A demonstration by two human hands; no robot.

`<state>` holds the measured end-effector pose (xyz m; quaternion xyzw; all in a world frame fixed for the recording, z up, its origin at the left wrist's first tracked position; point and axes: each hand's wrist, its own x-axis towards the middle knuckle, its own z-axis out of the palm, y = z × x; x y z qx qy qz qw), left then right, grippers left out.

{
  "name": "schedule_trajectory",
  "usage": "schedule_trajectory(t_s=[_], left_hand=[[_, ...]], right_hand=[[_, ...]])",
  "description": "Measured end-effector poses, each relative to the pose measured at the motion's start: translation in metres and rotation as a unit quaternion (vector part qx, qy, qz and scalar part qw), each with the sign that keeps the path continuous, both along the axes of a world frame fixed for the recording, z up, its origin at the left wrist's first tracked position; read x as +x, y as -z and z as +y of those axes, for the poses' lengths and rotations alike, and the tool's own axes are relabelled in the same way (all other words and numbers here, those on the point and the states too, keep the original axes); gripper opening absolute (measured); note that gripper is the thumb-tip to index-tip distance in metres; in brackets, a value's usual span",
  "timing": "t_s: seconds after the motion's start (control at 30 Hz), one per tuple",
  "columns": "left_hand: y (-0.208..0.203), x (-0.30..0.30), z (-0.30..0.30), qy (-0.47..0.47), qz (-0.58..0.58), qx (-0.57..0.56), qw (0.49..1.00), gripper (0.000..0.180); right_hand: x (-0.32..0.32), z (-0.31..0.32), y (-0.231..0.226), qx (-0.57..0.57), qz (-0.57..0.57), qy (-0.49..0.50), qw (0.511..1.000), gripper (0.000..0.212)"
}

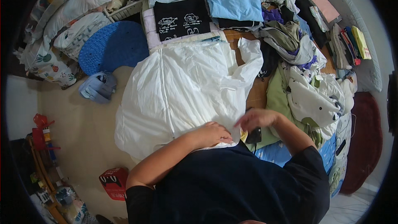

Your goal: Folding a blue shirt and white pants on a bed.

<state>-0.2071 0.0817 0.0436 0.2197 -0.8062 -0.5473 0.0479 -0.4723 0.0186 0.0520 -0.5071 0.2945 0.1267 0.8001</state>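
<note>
Nearest, a red box (114, 183) sits on the beige floor (78, 130), left of the person's dark shirt. The left hand (214, 135) lies flat over the near hem of a white garment (186, 89), its fingers close together; whether they pinch any cloth I cannot tell. The right hand (256, 120) is at the garment's near right part, fingers bent and blurred, so I cannot tell if they grip the fabric. Just beside it is a small black device (254, 136) with a cord. The garment is spread across the left part of a wood-coloured surface (258, 93), hiding its left edge, with one sleeve (250, 56) reaching toward the far side. Along the surface's right side lie a green cloth (277, 91) and a crumpled white spotted cloth (313, 97). Level with these, a grey-blue bag (98, 87) stands on the floor. Farther off, a grey and olive heap (286, 37) is right of the sleeve, and a blue oval mat (114, 45) is beyond the bag. Toward the surface's far edge are a folded black shirt (181, 20) with white drawings and, right of it, a folded light blue cloth (234, 2).
</note>
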Motion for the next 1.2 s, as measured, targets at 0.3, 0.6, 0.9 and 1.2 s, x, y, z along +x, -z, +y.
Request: schedule_trajectory(t_s=[0.3,0.6,0.9,1.2], left_hand=[[-0.013,0.000,-0.008,0.072,-0.040,0.109,0.991,0.052],[-0.008,-0.005,-0.013,0.130,-0.006,0.214,0.968,0.056],[0.005,-0.009,-0.012,0.151,0.119,0.400,0.896,0.056],[-0.002,-0.012,-0.017,0.156,0.102,0.457,0.870,0.056]], right_hand=[[-0.059,-0.077,0.146,0.043,0.132,0.670,0.730,0.020],[-0.073,-0.151,0.063,-0.052,-0.139,0.718,0.680,0.026],[-0.124,-0.148,0.081,0.063,0.017,0.750,0.659,0.035],[-0.102,-0.164,-0.042,-0.343,-0.109,0.683,0.635,0.072]])
